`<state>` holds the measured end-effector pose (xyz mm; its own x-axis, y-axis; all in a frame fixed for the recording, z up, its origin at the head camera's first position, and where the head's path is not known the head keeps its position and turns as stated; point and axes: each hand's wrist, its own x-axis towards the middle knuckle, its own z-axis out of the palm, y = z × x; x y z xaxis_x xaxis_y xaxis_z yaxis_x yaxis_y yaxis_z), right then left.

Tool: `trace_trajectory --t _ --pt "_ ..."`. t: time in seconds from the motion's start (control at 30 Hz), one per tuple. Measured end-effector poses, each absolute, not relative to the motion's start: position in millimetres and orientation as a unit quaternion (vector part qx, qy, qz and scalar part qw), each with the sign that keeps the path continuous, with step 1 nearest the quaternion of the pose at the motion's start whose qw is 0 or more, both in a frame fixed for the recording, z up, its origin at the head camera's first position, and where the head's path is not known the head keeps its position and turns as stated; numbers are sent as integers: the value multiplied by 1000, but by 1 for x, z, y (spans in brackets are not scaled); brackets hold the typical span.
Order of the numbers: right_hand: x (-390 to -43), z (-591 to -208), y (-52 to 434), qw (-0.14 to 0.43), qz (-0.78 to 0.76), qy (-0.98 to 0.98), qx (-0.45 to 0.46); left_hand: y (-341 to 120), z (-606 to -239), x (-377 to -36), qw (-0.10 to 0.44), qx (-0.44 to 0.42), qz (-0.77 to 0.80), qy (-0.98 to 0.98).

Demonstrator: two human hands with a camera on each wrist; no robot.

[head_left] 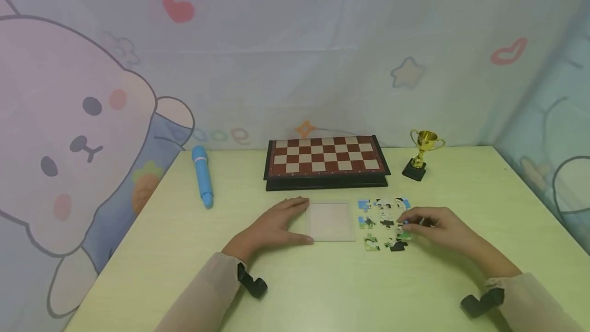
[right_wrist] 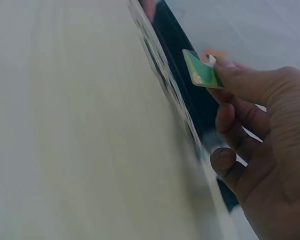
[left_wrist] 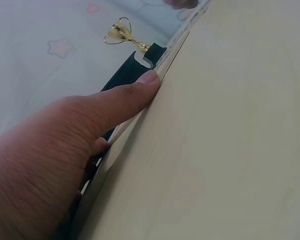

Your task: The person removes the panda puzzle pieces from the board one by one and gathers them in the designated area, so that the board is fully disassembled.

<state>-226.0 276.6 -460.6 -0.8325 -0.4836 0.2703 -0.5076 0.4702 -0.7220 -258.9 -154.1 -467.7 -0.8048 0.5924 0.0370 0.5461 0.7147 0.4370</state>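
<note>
Fingers [right_wrist: 225, 75] of the right hand [head_left: 438, 227] pinch a green puzzle piece [right_wrist: 202, 75], the left hand [head_left: 272, 227] lies flat against the tray [head_left: 331, 222], which might slide if nudged.

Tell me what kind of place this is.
Probably a child's playroom or a staged play corner: pastel cartoon rabbit curtains surround a pale green table holding a brown-and-cream folding chessboard, a small gold trophy cup and loose panda jigsaw pieces.

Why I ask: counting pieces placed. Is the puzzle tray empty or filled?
Empty: the tray shows a bare pale surface; the puzzle pieces lie beside it.
</note>
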Motion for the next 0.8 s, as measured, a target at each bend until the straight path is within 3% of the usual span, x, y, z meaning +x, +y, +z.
trace_trajectory --t 0.17,0.3,0.8 --pt "-213 -469 311 -16 439 -861 257 -156 -468 -259 53 306 230 922" --pt "-215 -473 315 -23 428 -858 284 -158 -468 -259 56 298 242 922" --pt "-215 -481 308 61 388 -853 343 -155 -466 -257 61 296 241 922"
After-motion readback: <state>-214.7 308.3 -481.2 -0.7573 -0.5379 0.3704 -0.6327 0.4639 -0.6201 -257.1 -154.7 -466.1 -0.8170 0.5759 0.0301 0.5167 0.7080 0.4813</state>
